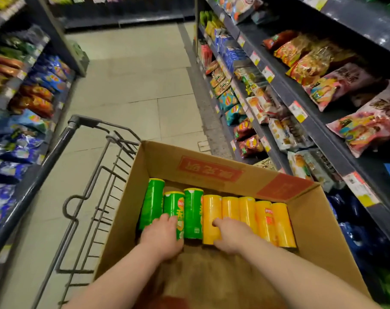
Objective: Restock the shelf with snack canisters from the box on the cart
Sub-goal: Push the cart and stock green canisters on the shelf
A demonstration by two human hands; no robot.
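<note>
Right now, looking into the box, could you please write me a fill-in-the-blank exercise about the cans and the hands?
1. The box holds ___ green cans.
2. Beside them lie ___ yellow cans.
3. The left hand is on a ___ can.
4. The right hand is on a ___ can.
Missing words: three; five; green; yellow.

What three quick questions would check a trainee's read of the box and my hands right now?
1. How many yellow canisters lie in the box?
2. True or false: the left hand touches a yellow canister.
3. The box sits: A) on the floor, B) on the cart, C) on a shelf.
Key: 1) five; 2) false, it is on a green canister; 3) B.
</note>
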